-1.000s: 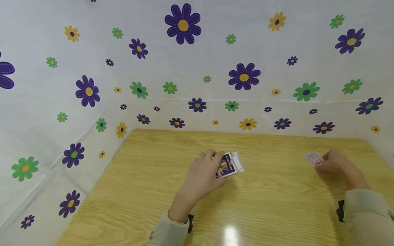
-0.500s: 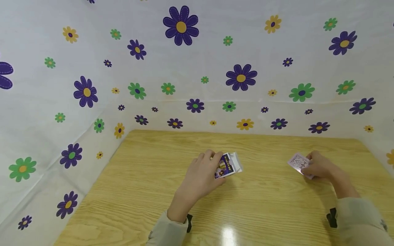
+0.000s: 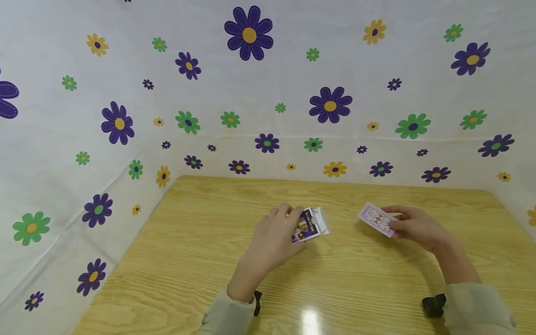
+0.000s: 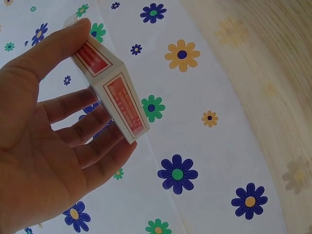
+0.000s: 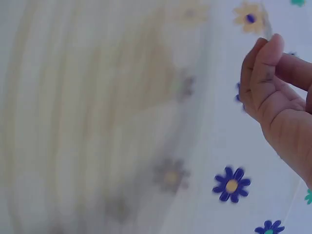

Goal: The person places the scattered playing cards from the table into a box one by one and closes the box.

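Observation:
A small purple card box (image 3: 305,226) with a gold picture and a white opened end flap is gripped by my left hand (image 3: 270,242), above the middle of the table. In the left wrist view the box (image 4: 124,105) shows its white sides with red printed panels, thumb on one edge and fingers on the other. To the right, my right hand (image 3: 418,228) pinches a playing card (image 3: 377,218) by its right end, the pale pink patterned side facing up. The right wrist view shows the curled fingers of the right hand (image 5: 275,92), with the card hidden behind them.
A light wood table (image 3: 201,260) lies beneath both hands. White cloth (image 3: 289,79) printed with purple, green and yellow flowers stands along its back and left sides, and at the right edge. Light glares on the table near the front.
My right hand has moved left with the playing card, bringing it closer to the box, and more of the card's patterned side shows. The left hand and the box have stayed in place.

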`<state>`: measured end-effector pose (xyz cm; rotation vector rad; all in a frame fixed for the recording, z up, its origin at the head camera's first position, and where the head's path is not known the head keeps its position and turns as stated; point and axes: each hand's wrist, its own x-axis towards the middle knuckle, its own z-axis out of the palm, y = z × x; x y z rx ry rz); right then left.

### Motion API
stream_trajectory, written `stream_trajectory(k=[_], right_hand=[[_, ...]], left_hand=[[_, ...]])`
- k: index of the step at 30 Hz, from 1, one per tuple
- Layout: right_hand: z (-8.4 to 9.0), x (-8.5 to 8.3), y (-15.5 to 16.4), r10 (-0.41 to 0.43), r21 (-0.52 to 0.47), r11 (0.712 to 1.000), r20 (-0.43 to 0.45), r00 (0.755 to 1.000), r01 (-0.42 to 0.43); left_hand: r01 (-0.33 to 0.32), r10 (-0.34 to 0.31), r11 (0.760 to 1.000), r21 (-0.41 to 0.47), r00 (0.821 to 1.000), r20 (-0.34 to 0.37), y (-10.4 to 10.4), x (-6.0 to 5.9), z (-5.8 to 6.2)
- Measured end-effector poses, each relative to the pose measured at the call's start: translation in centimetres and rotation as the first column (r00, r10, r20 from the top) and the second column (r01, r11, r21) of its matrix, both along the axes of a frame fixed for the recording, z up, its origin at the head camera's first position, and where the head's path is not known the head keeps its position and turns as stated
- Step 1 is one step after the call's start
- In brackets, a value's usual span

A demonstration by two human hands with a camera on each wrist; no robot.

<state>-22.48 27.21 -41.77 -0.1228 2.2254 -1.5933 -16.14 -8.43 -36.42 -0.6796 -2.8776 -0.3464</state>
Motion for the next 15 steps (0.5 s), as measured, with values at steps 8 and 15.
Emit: stream_trajectory(k=[8,15], right_hand=[[1.7,1.6,-3.2,-0.066,-0.344,0.938,-0.077,0.995,0.036],[2.5,3.0,-5.2,-0.152,-0.349,0.932,-0.134,0.979,0.097]], left_hand=[[0.008,-0.008,1.0,-0.002,1.0,-0.002,-0.1,-0.1,0.0],[0.004,-0.004,1.0,-0.007,1.0,0.017,-0.1,0.0,0.0]])
